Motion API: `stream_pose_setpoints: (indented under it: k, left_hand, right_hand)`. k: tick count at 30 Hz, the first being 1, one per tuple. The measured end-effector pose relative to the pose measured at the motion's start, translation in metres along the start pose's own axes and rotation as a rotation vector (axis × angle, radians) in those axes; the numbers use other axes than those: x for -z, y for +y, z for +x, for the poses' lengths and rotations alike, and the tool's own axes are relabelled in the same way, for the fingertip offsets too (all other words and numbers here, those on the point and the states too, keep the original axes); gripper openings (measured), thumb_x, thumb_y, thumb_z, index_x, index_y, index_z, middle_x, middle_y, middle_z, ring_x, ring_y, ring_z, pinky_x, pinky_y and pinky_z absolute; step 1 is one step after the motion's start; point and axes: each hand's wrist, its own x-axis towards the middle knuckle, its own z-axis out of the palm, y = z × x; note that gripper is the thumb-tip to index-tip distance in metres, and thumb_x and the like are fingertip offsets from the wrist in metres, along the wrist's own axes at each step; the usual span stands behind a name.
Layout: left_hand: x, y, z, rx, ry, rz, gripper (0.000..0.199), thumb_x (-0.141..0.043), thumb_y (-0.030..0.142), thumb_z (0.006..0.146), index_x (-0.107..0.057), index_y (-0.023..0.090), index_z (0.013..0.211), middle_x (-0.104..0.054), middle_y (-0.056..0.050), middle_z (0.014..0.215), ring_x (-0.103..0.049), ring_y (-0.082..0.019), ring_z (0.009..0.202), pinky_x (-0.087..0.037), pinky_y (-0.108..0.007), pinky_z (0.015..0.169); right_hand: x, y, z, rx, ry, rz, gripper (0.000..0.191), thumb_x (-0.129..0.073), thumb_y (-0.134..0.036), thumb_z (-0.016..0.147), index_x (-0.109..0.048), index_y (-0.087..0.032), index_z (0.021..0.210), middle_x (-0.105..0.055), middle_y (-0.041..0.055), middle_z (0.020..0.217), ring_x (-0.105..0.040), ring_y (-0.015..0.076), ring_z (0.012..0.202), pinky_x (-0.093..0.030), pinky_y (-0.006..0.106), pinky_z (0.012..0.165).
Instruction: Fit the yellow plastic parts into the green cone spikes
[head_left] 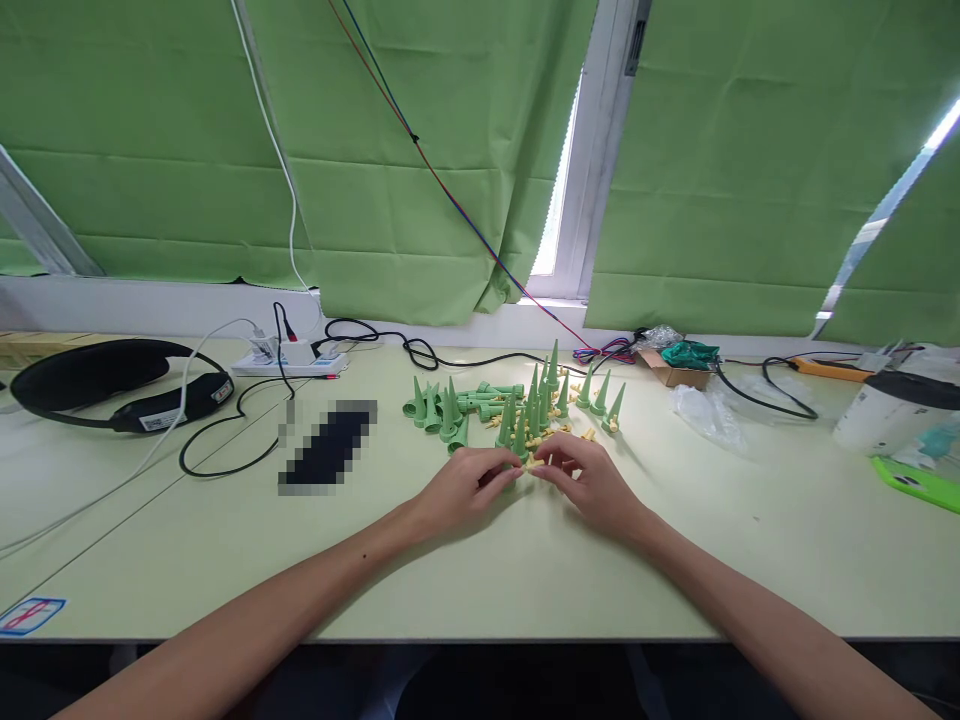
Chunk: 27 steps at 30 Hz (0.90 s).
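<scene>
Both my hands meet at the table's middle, in front of a cluster of green plastic cones. My left hand (472, 482) is closed in a pinch; what its fingertips grip is mostly hidden. My right hand (592, 486) pinches a small yellow plastic piece (533, 464) that lies between the two sets of fingertips. Just beyond, several pointed green cones (543, 398) stand upright, with small yellow pieces scattered around them. Left of these lie green tubular parts (480, 398), beside more upright cones (419, 402). A few cones (614, 408) on the right have yellow pieces at their base.
A blurred dark rectangle (330, 445) is left of the parts. Farther left are a black headband-like device (172, 400) and a power strip (289, 362) with cables. To the right sit a small cardboard box (673, 370), a plastic bag (707, 415), a lidded cup (892, 410) and a green phone (916, 483).
</scene>
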Motion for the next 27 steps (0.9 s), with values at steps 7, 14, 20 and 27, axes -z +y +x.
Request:
stream_pose_setpoints:
  k: [7, 14, 20, 27]
  left_hand:
    - [-0.0005, -0.0008, -0.0006, -0.021, -0.01, 0.012, 0.025, -0.047, 0.028, 0.099, -0.069, 0.016, 0.098, -0.064, 0.0, 0.07, -0.05, -0.01, 0.061, -0.034, -0.022, 0.058]
    - [0.0002, 0.0016, -0.001, -0.032, -0.007, 0.014, 0.027, -0.045, 0.028, 0.099, -0.069, 0.016, 0.098, -0.064, -0.001, 0.072, -0.05, -0.011, 0.062, -0.035, -0.023, 0.059]
    - [0.0001, 0.0021, -0.0011, -0.017, -0.004, 0.013, 0.025, -0.046, 0.028, 0.099, -0.068, 0.017, 0.096, -0.063, 0.0, 0.071, -0.049, -0.011, 0.06, -0.034, -0.023, 0.058]
    - [0.0001, 0.0011, -0.002, -0.036, 0.013, 0.01, 0.021, -0.047, 0.029, 0.098, -0.066, 0.018, 0.095, -0.057, 0.002, 0.067, -0.045, -0.01, 0.059, -0.033, -0.022, 0.057]
  right_hand:
    - [0.0001, 0.0009, 0.0, -0.01, -0.013, -0.004, 0.013, -0.062, -0.033, 0.092, -0.062, -0.02, 0.089, -0.061, 0.0016, 0.08, -0.054, 0.0139, 0.068, -0.049, 0.026, 0.059]
    - [-0.0021, 0.0057, -0.0009, 0.019, -0.047, -0.069, 0.016, -0.057, -0.033, 0.095, -0.066, -0.019, 0.095, -0.065, 0.0031, 0.082, -0.055, 0.0137, 0.067, -0.046, 0.026, 0.058]
    - [-0.002, 0.0041, -0.0018, 0.041, -0.051, -0.105, 0.019, -0.055, -0.034, 0.096, -0.066, -0.019, 0.091, -0.064, 0.0032, 0.078, -0.051, 0.0134, 0.062, -0.043, 0.027, 0.057]
    - [-0.001, 0.0016, -0.0011, 0.063, -0.049, -0.109, 0.019, -0.054, -0.032, 0.097, -0.066, -0.019, 0.088, -0.064, 0.0024, 0.075, -0.05, 0.0134, 0.062, -0.041, 0.026, 0.057]
